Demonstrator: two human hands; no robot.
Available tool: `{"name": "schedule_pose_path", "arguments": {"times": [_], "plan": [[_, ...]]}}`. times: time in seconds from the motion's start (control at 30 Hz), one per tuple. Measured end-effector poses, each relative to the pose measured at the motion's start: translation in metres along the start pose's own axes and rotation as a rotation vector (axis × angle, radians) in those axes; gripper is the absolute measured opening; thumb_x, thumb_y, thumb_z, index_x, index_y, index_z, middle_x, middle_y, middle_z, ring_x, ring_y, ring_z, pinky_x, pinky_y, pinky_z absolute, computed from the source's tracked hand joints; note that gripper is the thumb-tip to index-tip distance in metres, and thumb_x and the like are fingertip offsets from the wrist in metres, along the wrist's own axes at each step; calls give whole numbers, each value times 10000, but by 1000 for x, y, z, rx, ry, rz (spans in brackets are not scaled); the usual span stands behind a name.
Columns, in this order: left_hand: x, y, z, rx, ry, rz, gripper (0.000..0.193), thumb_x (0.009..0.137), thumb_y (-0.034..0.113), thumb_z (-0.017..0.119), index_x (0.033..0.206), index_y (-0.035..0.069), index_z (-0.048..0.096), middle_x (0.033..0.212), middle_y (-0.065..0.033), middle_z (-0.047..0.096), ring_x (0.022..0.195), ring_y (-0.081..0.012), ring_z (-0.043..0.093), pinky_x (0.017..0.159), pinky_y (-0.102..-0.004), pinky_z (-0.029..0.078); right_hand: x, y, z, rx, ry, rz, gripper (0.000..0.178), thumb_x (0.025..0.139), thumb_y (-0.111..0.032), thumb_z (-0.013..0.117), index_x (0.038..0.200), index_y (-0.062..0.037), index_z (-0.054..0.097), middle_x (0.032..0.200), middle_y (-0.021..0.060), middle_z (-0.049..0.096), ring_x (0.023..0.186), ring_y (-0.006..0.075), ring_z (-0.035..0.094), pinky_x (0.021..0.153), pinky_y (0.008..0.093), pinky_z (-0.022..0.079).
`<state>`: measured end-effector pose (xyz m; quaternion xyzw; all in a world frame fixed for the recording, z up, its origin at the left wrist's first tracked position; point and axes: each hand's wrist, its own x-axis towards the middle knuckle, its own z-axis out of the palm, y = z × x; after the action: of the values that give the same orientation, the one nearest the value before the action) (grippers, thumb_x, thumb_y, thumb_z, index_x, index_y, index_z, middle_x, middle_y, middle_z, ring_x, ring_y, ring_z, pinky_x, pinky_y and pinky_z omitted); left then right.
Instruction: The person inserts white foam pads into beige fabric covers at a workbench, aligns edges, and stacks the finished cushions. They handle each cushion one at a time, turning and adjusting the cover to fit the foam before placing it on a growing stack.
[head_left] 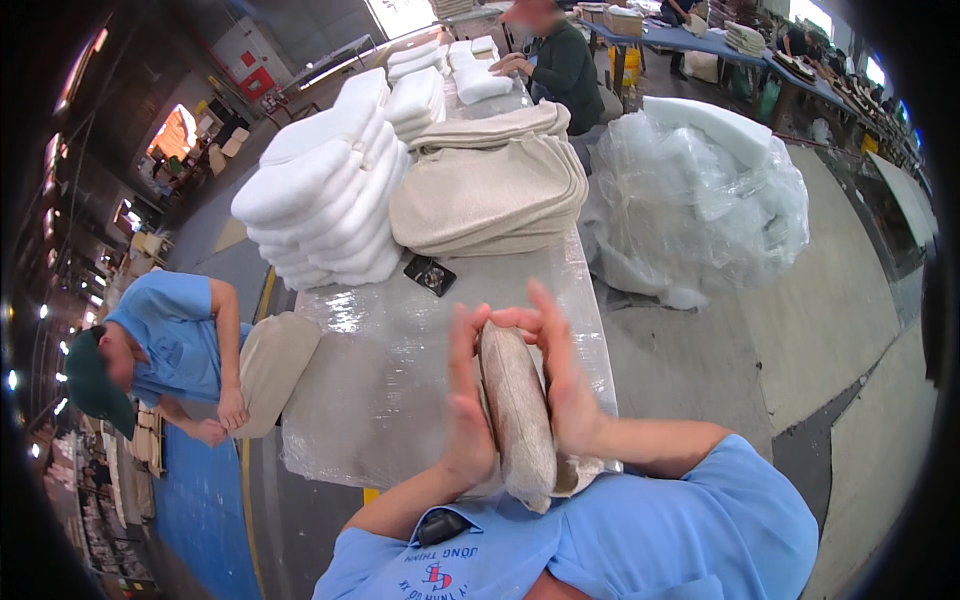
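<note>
A stuffed beige fabric cushion [517, 405] stands on edge between my palms, its seamed narrow side facing up and its near end against my blue shirt. My left hand [468, 405] presses flat along its left side, fingers pointing away from me. On the other side, my right hand [562, 370] bears against it, with fingers curled over the far end. Loose beige fabric [580, 473] shows below my right wrist, at the cushion's near end. Both hands are over the near part of the plastic-covered table [375, 400].
Beyond my hands lie a stack of beige covers [485, 200], white padding pieces [320, 190] and a dark phone-like object [430, 275]. A clear plastic bag of white padding [700, 200] stands right. A co-worker [170, 340] at left holds a beige cushion [275, 370]; another person [565, 65] works at the far end.
</note>
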<state>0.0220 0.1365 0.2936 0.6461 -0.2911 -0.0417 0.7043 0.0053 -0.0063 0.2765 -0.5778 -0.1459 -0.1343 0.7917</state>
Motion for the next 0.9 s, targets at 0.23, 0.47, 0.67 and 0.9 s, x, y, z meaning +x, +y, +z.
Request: {"name": "schedule_pose_path", "arguments": {"times": [0.23,0.47,0.67,0.9], "plan": [[46,-28,-3,-118,116,-60,910,1098,718,242,1728,94,38,1417,-154,522,1256,-214,551,1132,-402,417,53,-6,0,-9,-21,101,938,1068,-787,195,1674,-81,313,1089,8,528,959,110,479,918,303,393],[55,13,10,74,-20,70,827,1162,567,247,1718,14,-12,1697,-244,252,1488,-287,394,1220,-430,321,35,20,3,-33,-10,-181,919,1097,-726,265,1662,-2,287,1311,64,501,1133,167,466,1045,335,373],[40,31,19,189,-17,54,954,1096,726,196,1720,55,-69,1779,-230,55,1644,-331,80,1313,-482,68,24,6,-6,-151,-87,-136,951,1096,-718,255,1694,17,175,1699,191,271,1500,337,340,1268,439,222],[-9,-3,-2,165,-103,77,1067,1062,775,233,1692,-13,-113,1785,-226,-128,1654,-378,-94,1317,-517,6,-28,24,1,-172,-208,-112,1082,1052,-786,259,1705,28,-25,1790,251,-1,1664,397,10,1325,487,97]]}}
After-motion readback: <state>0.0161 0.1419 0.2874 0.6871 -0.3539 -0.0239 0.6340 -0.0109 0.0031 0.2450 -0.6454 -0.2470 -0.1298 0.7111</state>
